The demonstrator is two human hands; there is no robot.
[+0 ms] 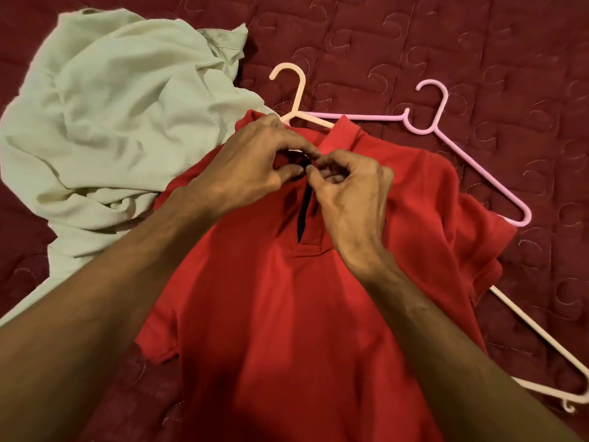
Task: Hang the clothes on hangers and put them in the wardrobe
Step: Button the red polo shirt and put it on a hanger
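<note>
Probably buttoning the shirt point(287, 330): left hand point(255, 169) and right hand point(350, 189) each pinch a placket point(311, 239) edge below the hanger point(297, 100) hook at 12 o'clock; keep the edges aligned and slack.

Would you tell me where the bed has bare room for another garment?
The widest bare quilt lies top right, beyond the pink hanger. A smaller patch lies at the right edge, between that hanger and the lower arm of the cream hanger. Crowded: the centre, where left hand and right hand pinch the red shirt, and the left, under the green garment.
</note>
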